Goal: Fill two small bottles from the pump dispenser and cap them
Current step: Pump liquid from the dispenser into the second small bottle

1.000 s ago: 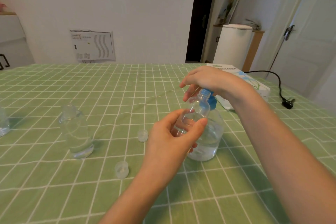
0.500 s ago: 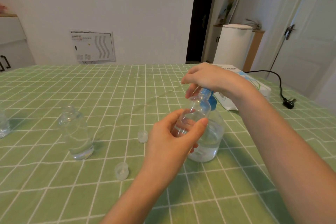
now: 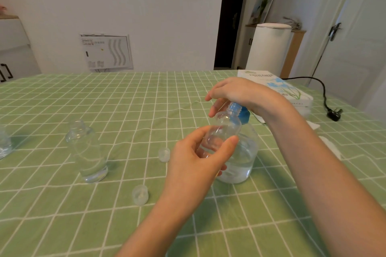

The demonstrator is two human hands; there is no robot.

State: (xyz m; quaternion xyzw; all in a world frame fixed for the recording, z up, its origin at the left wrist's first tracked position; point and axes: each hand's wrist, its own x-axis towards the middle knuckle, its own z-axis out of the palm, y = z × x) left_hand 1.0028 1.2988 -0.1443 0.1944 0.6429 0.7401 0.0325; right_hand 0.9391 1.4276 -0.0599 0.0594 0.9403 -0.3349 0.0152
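The left grip [image 3: 198,158] clasped the small bottle [image 3: 223,129], its long axis tilted, mouth pointing up toward the right grip [image 3: 236,94]. That one (fingers draped loose) rested atop the pump dispenser [image 3: 247,152], just behind the bottle.

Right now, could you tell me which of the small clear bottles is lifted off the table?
The small bottle gripped in the left hand, tilted with its neck at the blue pump head; the other bottle stands untouched on the tablecloth, further left.
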